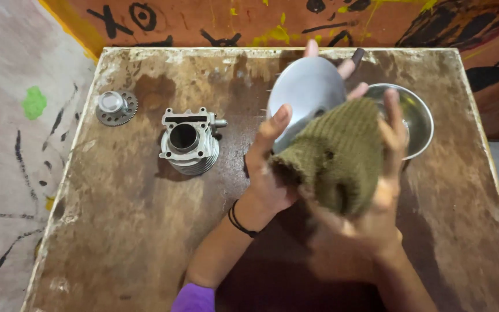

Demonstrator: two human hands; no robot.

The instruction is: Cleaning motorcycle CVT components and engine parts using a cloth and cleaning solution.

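Olive knit cloth (342,153), gripped in right hand (376,190), pressed on a grey metal disc (307,89) clasped by left hand (270,167) fingers (278,118) above wooden counter (122,231), w/ cylinder block (189,141) nearby.

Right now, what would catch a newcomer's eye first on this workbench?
Probably the two hands at centre right: the left hand holds up a round silver metal disc, while the right hand presses an olive-green knitted cloth against it. Left of them, a finned metal engine cylinder stands on the worn wooden table, with a small toothed gear near the far left corner.
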